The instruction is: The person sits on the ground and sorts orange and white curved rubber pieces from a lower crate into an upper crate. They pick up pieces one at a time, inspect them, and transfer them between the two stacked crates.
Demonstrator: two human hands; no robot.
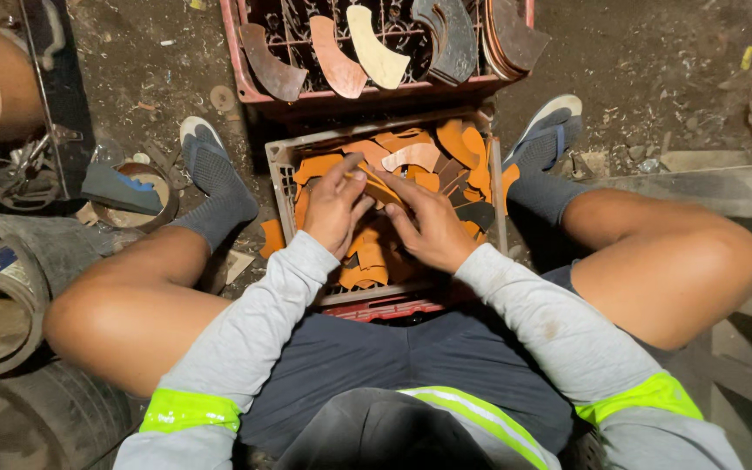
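Both hands, left hand (334, 209) and right hand (428, 228), pinching one curved orange piece (379, 187) over near grey crate (282, 158), probably separating stuck pieces.

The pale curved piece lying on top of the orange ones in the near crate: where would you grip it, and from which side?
Probably from above, pinching the pale curved piece across its narrow width near mid-arc. It lies flat on the orange pieces, beyond both hands, so its edges are exposed.
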